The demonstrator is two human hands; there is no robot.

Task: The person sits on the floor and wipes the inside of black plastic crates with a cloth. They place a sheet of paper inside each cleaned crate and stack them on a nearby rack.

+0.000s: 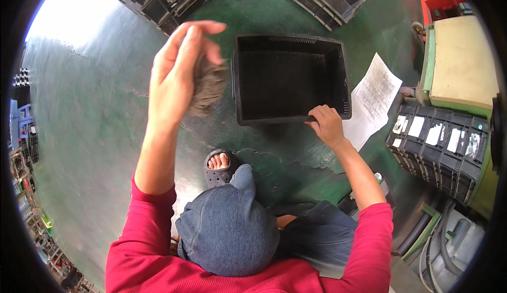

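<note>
Head view: left hand point(177, 73) clutches shaggy grey cloth point(209, 89), right hand point(327, 125) grips mid-frame boxy black plastic crate point(288, 79); seemingly wiping, next needs cloth lowered.

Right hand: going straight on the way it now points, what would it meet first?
The near rim of the black bin; the right hand holds it near the right corner. Beyond lies the bin's open inside, its depth hard to judge.

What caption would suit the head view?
Left hand holding a greyish cloth, right hand gripping a black crate at its near rim.
</note>
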